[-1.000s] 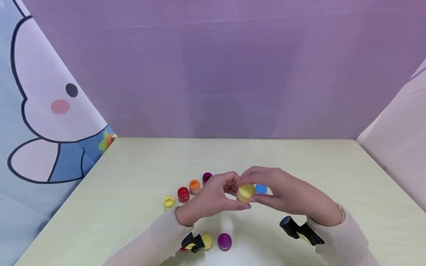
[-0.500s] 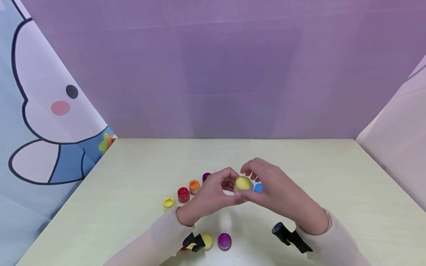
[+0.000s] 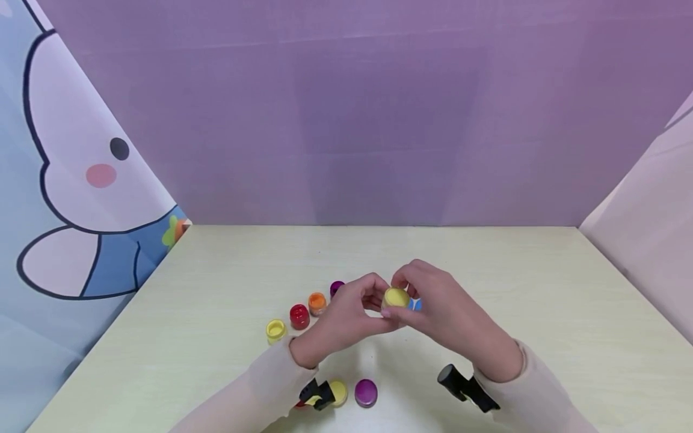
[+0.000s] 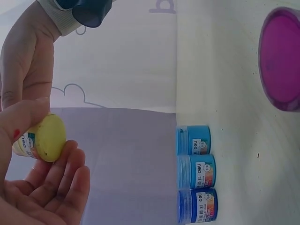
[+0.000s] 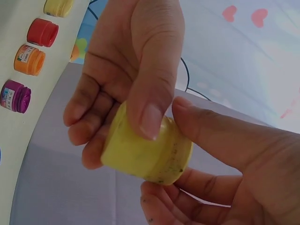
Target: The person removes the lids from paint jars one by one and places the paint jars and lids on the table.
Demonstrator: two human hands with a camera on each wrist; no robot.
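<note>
1. A small yellow jar [image 3: 396, 299] is held above the table [image 3: 541, 288], in front of the person and between both hands.
2. The left hand [image 3: 346, 319] grips the body of the jar; in the right wrist view its thumb lies across the jar's side and its fingers curl behind it.
3. The right hand [image 3: 444, 313] pinches the jar's yellow cap [image 5: 176, 154] between thumb and curled fingers.
4. A row of open jars stands on the table left of the hands: a yellow one [image 3: 275, 329], a red one [image 3: 298, 316], an orange one [image 3: 316, 302] and a purple one [image 3: 337, 288], each just beside the next.
5. Blue jars [image 4: 196, 173] stand behind the right hand; the left wrist view shows three in a row, touching or nearly so.
6. Two loose lids lie near the table's front edge: a purple lid [image 3: 366, 392] and a yellow lid [image 3: 338, 392], just beside each other.
7. A black wrist-mounted device [image 3: 460, 385] sits at each sleeve.
</note>
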